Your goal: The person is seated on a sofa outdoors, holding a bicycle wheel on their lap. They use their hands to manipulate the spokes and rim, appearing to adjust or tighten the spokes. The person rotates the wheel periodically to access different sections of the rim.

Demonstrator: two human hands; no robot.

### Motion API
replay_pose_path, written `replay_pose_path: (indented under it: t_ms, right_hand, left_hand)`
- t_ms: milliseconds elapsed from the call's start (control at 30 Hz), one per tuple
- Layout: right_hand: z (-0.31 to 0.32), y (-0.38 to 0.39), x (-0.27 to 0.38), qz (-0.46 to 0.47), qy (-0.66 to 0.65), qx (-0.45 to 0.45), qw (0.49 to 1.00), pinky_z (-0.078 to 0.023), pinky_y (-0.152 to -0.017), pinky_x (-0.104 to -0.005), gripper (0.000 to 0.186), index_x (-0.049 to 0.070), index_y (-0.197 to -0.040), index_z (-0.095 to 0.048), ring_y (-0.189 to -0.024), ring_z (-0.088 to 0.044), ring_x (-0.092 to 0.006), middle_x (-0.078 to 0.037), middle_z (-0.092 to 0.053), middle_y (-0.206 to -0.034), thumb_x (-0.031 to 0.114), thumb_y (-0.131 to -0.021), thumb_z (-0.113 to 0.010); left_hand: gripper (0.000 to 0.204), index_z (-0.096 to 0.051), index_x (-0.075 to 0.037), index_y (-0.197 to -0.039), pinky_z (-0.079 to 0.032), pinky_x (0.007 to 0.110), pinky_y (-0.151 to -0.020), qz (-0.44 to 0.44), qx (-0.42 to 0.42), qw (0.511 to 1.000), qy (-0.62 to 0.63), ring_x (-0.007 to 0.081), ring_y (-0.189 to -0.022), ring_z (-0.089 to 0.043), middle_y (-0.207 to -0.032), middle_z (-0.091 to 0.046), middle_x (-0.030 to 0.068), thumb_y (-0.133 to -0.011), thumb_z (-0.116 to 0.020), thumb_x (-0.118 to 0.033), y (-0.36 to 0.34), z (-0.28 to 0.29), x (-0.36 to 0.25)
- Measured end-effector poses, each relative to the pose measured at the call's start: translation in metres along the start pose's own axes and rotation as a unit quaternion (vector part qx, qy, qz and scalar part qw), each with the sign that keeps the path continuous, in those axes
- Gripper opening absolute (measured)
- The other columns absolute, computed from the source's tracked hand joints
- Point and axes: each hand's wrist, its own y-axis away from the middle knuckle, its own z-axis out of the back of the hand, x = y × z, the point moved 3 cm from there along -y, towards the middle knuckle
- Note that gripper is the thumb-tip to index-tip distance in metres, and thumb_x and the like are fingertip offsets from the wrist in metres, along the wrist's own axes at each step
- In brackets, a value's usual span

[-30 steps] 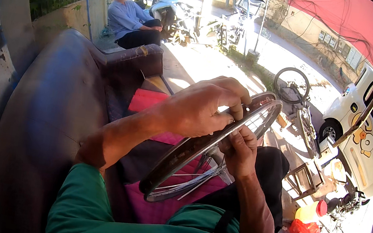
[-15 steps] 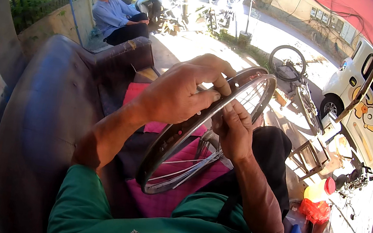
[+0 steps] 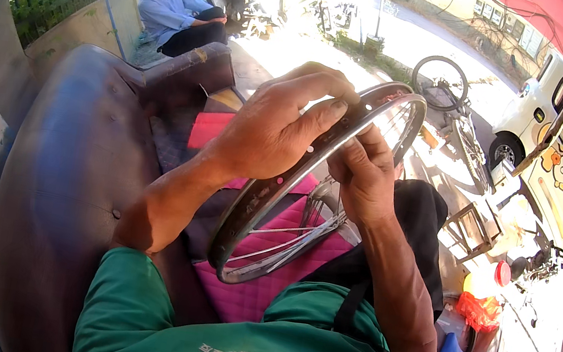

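Note:
A bare bicycle wheel rim (image 3: 244, 208) stands tilted over my lap, its drilled outer channel toward my left. Thin metal spokes (image 3: 277, 248) run loosely from its lower part toward the hub (image 3: 325, 201). My left hand (image 3: 272, 119) is closed in a pinch at the upper outer face of the rim, thumb and index fingertips against the channel; anything small between them is hidden. On the inner side, my right hand (image 3: 363, 178) is closed at the rim just opposite, its thumb up against the edge and its other fingertips partly hidden.
I sit on a worn brown leather sofa (image 3: 64, 200) with a pink quilted pad (image 3: 255, 297). A person in a blue shirt (image 3: 171, 15) sits beyond its arm. To the right are a bicycle (image 3: 466, 150), a wooden stool (image 3: 471, 232), a red bag (image 3: 479, 310) and a white van (image 3: 559, 146).
My left hand's thumb and fingertips have moved up along the rim's outer face. The right hand has shifted slightly down and right, and the rim has tilted a little.

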Motion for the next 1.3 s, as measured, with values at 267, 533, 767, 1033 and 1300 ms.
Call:
replay_pose_path:
  t_ms: [267,533,767,1033,1300]
  right_hand:
    - [0.012,0.003,0.001,-0.013,0.007,0.062,0.998,-0.036,-0.056,-0.0207,0.024,0.004,-0.115,-0.062,-0.067,-0.049,-0.0075,-0.004,-0.064,-0.093,0.022,-0.101,-0.054]
    - [0.01,0.005,0.0,0.012,0.018,-0.012,1.0,-0.032,-0.052,-0.0209,0.025,0.005,-0.121,-0.059,-0.062,-0.045,-0.0046,-0.001,-0.065,-0.092,0.013,-0.097,-0.06]
    - [0.018,0.005,-0.005,0.02,0.007,-0.008,1.0,-0.045,-0.071,-0.0258,0.028,0.004,-0.121,-0.059,-0.085,-0.057,-0.013,-0.004,-0.066,-0.102,0.019,-0.098,-0.059]
    - [0.008,0.007,0.002,0.023,0.013,-0.031,0.999,-0.037,-0.057,-0.022,0.023,0.006,-0.118,-0.059,-0.067,-0.05,-0.0081,-0.001,-0.064,-0.092,0.012,-0.096,-0.061]
    - [0.006,0.026,0.016,0.098,0.234,-0.108,0.961,-0.044,-0.076,-0.0225,0.022,0.003,-0.114,-0.058,-0.088,-0.056,-0.0099,-0.003,-0.061,-0.102,0.01,-0.093,-0.062]
  left_hand:
    - [0.018,-0.063,-0.002,-0.11,-0.048,0.032,-0.082,-0.024,-0.024,0.999,-0.001,0.0211,-0.092,-0.063,-0.101,-0.064,0.0124,-0.097,-0.053,-0.007,0.003,-0.002,0.002]
    - [0.016,-0.064,-0.002,-0.108,-0.05,0.032,-0.075,-0.014,-0.07,0.997,0.021,0.0199,-0.085,-0.063,-0.099,-0.064,0.0122,-0.095,-0.056,-0.005,0.005,-0.007,0.007]
    - [0.015,-0.065,0.0,-0.107,-0.05,0.03,-0.073,0.011,-0.095,0.995,0.035,0.019,-0.082,-0.064,-0.098,-0.065,0.0123,-0.096,-0.056,-0.005,0.006,-0.004,0.006]
    - [0.017,-0.065,0.001,-0.108,-0.051,0.029,-0.078,0.037,-0.098,0.993,0.048,0.0156,-0.087,-0.064,-0.099,-0.066,0.0106,-0.096,-0.055,-0.007,0.007,-0.008,0.01]
    - [0.018,-0.066,0.002,-0.106,-0.048,0.027,-0.073,0.056,-0.113,0.992,0.028,0.0144,-0.082,-0.063,-0.092,-0.068,0.0118,-0.097,-0.055,-0.009,0.002,-0.003,0.012]
